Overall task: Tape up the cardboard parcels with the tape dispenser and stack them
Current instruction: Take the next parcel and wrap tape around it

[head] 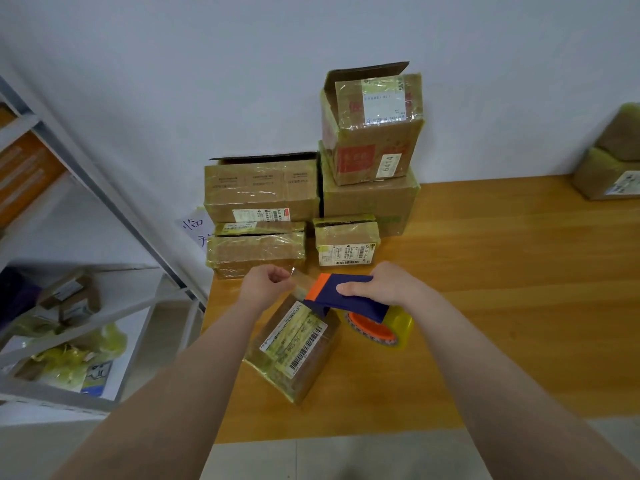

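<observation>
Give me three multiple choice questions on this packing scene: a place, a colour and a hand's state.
1. Where does the nearest parcel lie?
A) on the wooden table
B) on the metal shelf
C) atop the stacked boxes

2. What colour is the tape dispenser?
A) green
B) white
C) dark blue with an orange end

3. What is the left hand doing?
A) lying flat on the table
B) pinching the tape end
C) holding a pen

Answers:
1 A: it rests on the table, apart from the stack.
2 C: dark blue body, orange front.
3 B: its fingers pinch tape that runs to the dispenser.
</observation>
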